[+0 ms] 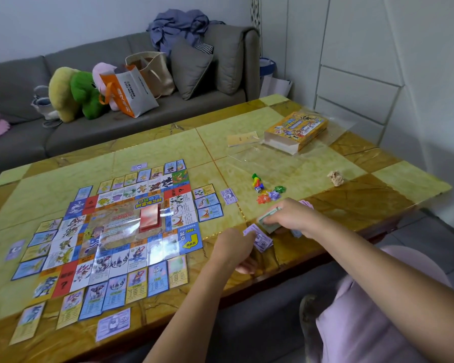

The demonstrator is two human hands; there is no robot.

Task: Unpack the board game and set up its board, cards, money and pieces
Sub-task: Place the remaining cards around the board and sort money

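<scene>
The game board (121,231) lies flat on the table (378,169), ringed by property cards (210,203), with a red card stack (149,218) at its middle. My right hand (286,214) grips a stack of play money (269,220) near the front edge. My left hand (233,247) pinches purple notes (260,238) lying on the table just left of it. Coloured pawns, a die and plastic tokens (266,189) sit behind my hands. The yellow game box (296,131) rests at the far right on clear wrapping.
Single purple notes lie at the board's sides (113,323), (229,196), (15,249). A crumpled paper ball (336,178) lies at the right. A small paper slip (243,138) is beside the box. A grey sofa (131,121) with bags and plush toys stands behind the table.
</scene>
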